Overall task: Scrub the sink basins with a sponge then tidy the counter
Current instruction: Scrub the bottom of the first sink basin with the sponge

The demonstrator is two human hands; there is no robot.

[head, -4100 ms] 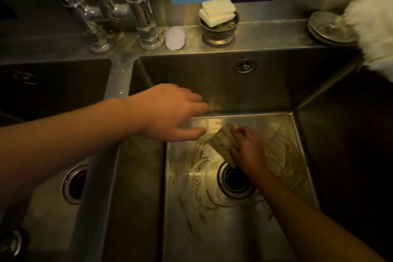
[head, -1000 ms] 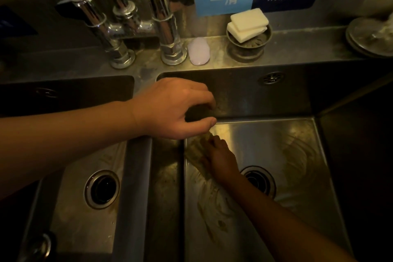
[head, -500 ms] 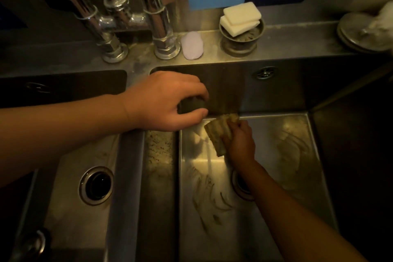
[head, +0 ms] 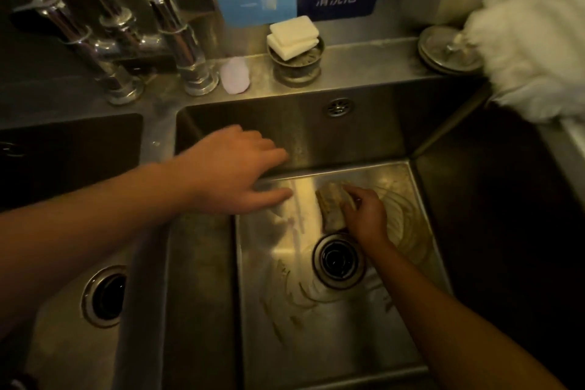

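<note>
My right hand (head: 367,215) presses a worn tan sponge (head: 332,206) onto the floor of the right steel basin (head: 316,342), just behind its drain (head: 338,260). Soapy swirl marks cover the basin floor around it. My left hand (head: 234,171) hovers flat over the basin's left rim with its fingers spread and holds nothing. The left basin (head: 57,342) with its own drain (head: 106,296) lies under my left forearm.
A chrome tap (head: 126,38) stands on the back ledge. Beside it are a pale soap bar (head: 235,75), a strainer cup (head: 296,63) with two white sponges (head: 292,36), a metal plug lid (head: 449,49) and a white fluffy cloth (head: 535,44) at far right.
My right hand slid the sponge from the basin's back left corner toward the middle, behind the drain. My left hand went from curled on the divider to flat and spread.
</note>
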